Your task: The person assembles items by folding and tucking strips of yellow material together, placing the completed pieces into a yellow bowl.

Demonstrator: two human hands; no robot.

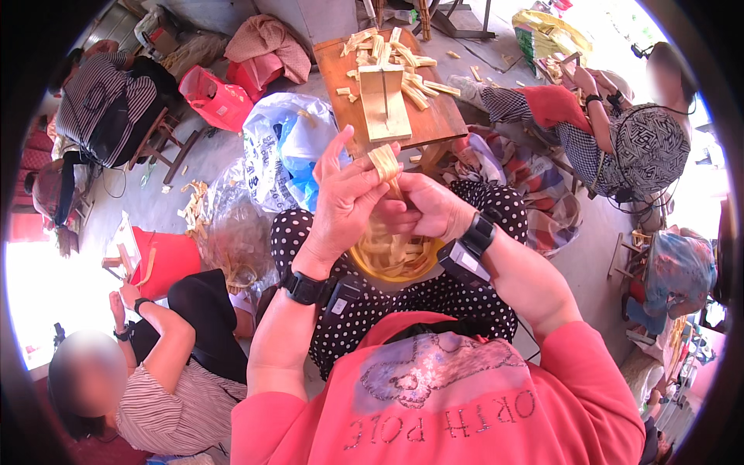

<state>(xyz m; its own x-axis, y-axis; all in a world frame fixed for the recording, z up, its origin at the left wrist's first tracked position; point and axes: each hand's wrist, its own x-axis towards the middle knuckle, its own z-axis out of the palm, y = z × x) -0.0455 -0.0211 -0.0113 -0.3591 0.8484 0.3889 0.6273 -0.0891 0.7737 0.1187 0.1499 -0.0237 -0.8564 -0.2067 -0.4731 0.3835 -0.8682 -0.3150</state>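
Observation:
A pale yellow, ribbed flat strip [383, 163] is bent over at its top between my hands, above my lap. My left hand [341, 200] pinches it from the left, with one finger stretched up and away. From the right, my right hand [435, 208] closes its thumb and curled fingers on the strip's lower part, which is partly hidden. Below my hands a yellow basin [386, 277] holds more pale strips. Just beyond them, an L-shaped wooden stand [387, 122] with a dark upright slit stands on a brown wooden bench [438, 128].
Folded strips [391, 54] lie heaped on the bench's far part. White and blue plastic bags [283, 139] stand left of it, near a pink-red bag [213, 97]. Co-workers sit around, one at the lower left [174, 395], another at the upper right [647, 147]. A red bucket [167, 260] stands left.

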